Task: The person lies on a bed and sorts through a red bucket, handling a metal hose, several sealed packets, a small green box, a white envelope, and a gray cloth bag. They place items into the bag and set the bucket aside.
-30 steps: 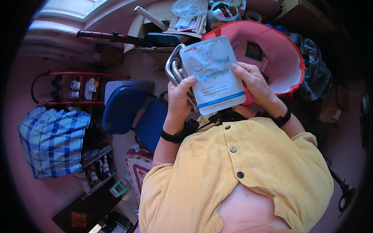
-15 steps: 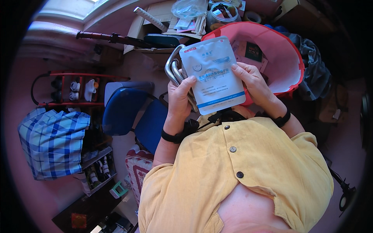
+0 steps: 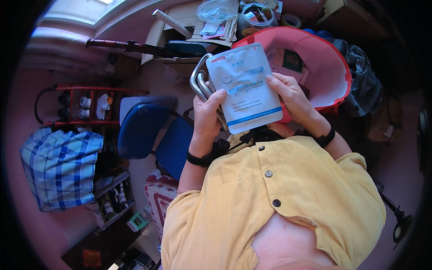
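A flat white and pale-blue sachet [image 3: 245, 101] with a darker blue band near its bottom is held up in front of my chest, printed side showing. My left hand [image 3: 208, 110] pinches its left edge, thumb on the front and the other fingers hidden behind. On the right edge, my right hand [image 3: 290, 94] grips it the same way. Loops of a silver corrugated metal hose [image 3: 198, 81] show just behind the sachet, beside my left hand; whether that hand touches the hose cannot be seen.
Beyond the sachet stands a large red-rimmed pink bin [image 3: 315, 45] with boxes inside. A cardboard box [image 3: 180, 33] and a clear plastic jar [image 3: 255, 22] are at the back. To the left are a blue chair [image 3: 141, 130], a red shoe rack [image 3: 72, 121] and a blue checked cloth [image 3: 60, 166].
Both hands keep the same hold on the sachet. It has shifted very slightly left and its angle to the light differs a little.
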A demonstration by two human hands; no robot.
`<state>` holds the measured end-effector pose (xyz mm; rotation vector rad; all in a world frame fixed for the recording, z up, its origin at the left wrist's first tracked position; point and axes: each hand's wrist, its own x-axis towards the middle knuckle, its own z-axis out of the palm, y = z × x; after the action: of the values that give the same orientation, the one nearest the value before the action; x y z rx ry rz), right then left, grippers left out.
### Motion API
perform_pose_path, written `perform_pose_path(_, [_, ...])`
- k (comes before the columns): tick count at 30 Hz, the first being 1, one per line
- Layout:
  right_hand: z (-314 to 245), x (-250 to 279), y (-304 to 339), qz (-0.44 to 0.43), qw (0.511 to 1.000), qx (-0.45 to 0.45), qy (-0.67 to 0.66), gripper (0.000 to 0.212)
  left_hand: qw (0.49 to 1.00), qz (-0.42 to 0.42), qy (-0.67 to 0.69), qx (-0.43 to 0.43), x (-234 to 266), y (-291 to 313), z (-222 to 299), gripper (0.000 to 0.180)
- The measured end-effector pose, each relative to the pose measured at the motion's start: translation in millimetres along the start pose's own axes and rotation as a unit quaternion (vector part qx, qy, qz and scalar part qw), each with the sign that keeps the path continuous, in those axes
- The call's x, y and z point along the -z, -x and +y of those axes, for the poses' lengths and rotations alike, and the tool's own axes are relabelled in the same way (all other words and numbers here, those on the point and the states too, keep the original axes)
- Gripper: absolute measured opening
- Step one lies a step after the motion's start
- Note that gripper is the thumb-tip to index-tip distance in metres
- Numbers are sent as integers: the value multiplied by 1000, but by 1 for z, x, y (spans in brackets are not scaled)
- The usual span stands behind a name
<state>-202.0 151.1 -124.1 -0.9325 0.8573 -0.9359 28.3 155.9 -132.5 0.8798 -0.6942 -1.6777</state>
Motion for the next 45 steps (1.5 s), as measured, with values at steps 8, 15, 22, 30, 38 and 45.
perform_pose_path(8, [1,-2,0,-7,1000,1,-7,41,1000,-10,-13,11,-1,1,-1,33])
perform_pose_path(15, [2,1,-2,-16,1000,-1,-6,41,1000,-11,-18,16,-2,-1,-2,34])
perform_pose_path(22, [1,3,-2,-20,1000,-5,-18,41,1000,-10,-13,18,-3,-2,-4,33])
perform_pose_path(30, [2,2,-2,-14,1000,-1,1,42,1000,-8,-16,20,-2,-2,-3,33])
perform_pose_path(38, [3,3,-3,-17,1000,-3,2,40,1000,-7,-15,20,-2,-2,-2,33])
perform_pose_path(45, [4,2,0,-16,1000,-3,6,40,1000,-12,-10,16,-3,1,-2,32])
